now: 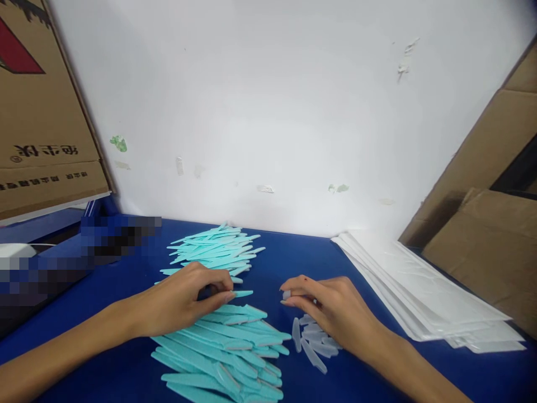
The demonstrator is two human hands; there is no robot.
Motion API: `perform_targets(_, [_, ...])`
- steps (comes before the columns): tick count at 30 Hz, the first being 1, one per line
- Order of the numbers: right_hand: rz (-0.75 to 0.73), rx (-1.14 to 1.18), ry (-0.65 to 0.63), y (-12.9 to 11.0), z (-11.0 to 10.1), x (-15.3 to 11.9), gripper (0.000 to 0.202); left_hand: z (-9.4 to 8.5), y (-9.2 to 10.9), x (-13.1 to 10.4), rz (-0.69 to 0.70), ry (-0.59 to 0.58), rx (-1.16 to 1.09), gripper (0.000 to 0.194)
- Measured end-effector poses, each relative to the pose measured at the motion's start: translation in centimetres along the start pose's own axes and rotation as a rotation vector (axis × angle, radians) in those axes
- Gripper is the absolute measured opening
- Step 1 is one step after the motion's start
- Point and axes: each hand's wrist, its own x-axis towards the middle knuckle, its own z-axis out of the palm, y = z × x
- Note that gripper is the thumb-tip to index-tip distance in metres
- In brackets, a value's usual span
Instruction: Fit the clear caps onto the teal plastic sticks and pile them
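Note:
My left hand (197, 296) pinches a slim turquoise eyebrow razor (243, 293) between thumb and fingers, its tip pointing right. Across a small gap, my right hand (331, 302) grips a small translucent plastic blade cap (286, 295) at the fingertips. Under and in front of the left hand lies a pile of turquoise eyebrow razors (226, 352), some showing a thin greyish edge. Farther back is a second heap of the turquoise razors (218, 246). Several loose translucent caps (316, 340) lie beside and partly beneath the right hand.
A stack of white plastic bags or sheets (419, 291) lies on the blue table (289, 254) at the right. Cardboard boxes stand at the left (46, 112) and the right (482, 246). A white wall (268, 112) rises behind the table.

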Motion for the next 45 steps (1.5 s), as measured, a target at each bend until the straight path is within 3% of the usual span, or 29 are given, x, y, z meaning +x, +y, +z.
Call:
perform_targets(6, [-0.020, 0.062, 0.077, -0.6, -0.1, 0.3, 0.020, -0.1, 0.2, -0.1, -0.004, 0.036, 0.040, 0.036])
perform_targets(16, [0.026, 0.135, 0.077, -0.7, 0.5, 0.0, 0.017, 0.1, 0.0, -0.1, 0.030, 0.092, 0.046, 0.035])
perform_targets(19, [0.129, 0.221, 0.133, -1.2, 0.8, 0.2, 0.015, 0.3, -0.3, -0.1, 0.082, 0.154, 0.073, 0.031])
perform_targets(24, [0.444, 0.562, 0.168, -2.1, 0.9, 0.9, 0.019, 0.7, -0.2, -0.5, 0.153, 0.194, 0.113, 0.026])
perform_targets(27, [0.499, 0.647, 0.146, -2.5, 1.0, 1.0, 0.020, 0.8, 0.1, -0.7, 0.180, 0.182, 0.134, 0.026])
perform_targets(34, [0.421, 0.582, 0.089, -3.2, 2.0, 0.6, 0.014, 1.4, 0.3, -0.6, 0.231, 0.153, 0.107, 0.027])
perform_targets(41, [0.169, 0.450, 0.129, -3.7, 2.7, -0.2, 0.020, 3.6, -0.4, -1.0, 0.290, 0.231, 0.109, 0.039])
perform_targets(45, [0.100, 0.382, 0.153, -3.8, 2.7, -0.3, 0.019, 4.4, -0.8, -1.0, 0.313, 0.246, 0.077, 0.040])
